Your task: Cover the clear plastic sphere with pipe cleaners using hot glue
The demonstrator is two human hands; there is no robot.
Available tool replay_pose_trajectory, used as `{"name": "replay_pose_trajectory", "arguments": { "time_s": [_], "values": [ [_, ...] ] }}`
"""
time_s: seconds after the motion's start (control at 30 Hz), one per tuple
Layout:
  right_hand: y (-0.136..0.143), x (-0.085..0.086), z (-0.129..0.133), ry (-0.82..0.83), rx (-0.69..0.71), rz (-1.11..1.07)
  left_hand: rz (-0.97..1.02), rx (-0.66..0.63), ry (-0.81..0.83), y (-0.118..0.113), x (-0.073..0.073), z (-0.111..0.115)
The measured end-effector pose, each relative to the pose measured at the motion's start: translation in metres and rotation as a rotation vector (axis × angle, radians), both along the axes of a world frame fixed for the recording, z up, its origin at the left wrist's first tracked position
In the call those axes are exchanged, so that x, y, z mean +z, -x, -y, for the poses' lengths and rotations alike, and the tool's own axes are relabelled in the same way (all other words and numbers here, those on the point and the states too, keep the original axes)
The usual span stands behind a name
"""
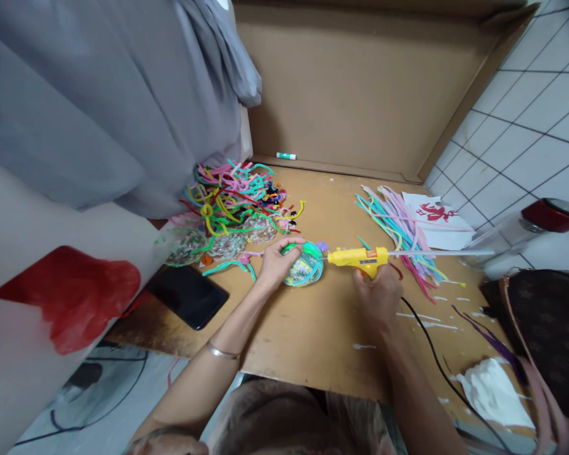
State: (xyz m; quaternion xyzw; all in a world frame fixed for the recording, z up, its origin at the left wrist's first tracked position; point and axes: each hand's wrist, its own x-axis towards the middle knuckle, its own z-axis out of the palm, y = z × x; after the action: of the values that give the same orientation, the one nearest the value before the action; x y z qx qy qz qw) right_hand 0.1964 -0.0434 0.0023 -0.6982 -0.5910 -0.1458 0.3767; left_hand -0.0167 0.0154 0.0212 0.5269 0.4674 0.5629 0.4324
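My right hand (380, 296) is wrapped round the handle of a yellow hot glue gun (355, 256); a long clear glue stick (440, 253) sticks out of its back. The gun's nozzle points left and meets, or nearly meets, the edge of a round clear disc (304, 272) rimmed with green and blue fuzzy pipe cleaners. On the disc's left side my left hand (281, 258) grips the rim, thumb on top. Just behind the disc lies a small purple piece (322, 246). What is under the left fingers is hidden.
Heaped pipe cleaners (232, 196) and several clear discs lie left, near a black phone (189, 296). Straight pipe cleaners (403, 227), a printed paper (440, 221), a bottle (512, 230), a bag (545, 328) and tissue (495, 392) are right. The gun's cord (429, 335) crosses the table.
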Motion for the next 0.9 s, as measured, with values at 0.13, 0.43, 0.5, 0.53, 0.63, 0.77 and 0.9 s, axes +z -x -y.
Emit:
{"name": "replay_pose_trajectory", "arguments": {
  "time_s": [0.13, 0.43, 0.5, 0.53, 0.63, 0.77, 0.9],
  "values": [
    [0.0010, -0.0014, -0.0011, 0.027, 0.002, -0.002, -0.004, 0.005, 0.010, 0.0000, 0.0002, 0.0000],
    [0.0011, 0.0004, -0.0004, 0.003, 0.009, 0.014, 0.003, 0.000, 0.019, 0.0000, 0.0015, 0.0005],
    [0.0017, 0.0000, -0.0008, 0.011, -0.007, 0.027, 0.006, -0.001, 0.017, -0.0001, 0.0009, 0.0007],
    [0.0017, -0.0005, -0.0011, 0.014, -0.012, 0.033, 0.006, -0.003, 0.016, -0.0001, 0.0008, 0.0008],
    [0.0008, -0.0017, -0.0014, 0.011, -0.021, 0.046, 0.001, -0.007, 0.016, -0.0001, 0.0011, 0.0012],
    [-0.0009, -0.0009, -0.0008, 0.005, -0.027, 0.028, -0.002, 0.000, 0.016, -0.0003, 0.0025, 0.0018],
    [-0.0001, 0.0010, 0.0006, 0.038, -0.004, -0.015, 0.003, -0.001, 0.007, -0.0005, 0.0022, 0.0016]
  ]
}}
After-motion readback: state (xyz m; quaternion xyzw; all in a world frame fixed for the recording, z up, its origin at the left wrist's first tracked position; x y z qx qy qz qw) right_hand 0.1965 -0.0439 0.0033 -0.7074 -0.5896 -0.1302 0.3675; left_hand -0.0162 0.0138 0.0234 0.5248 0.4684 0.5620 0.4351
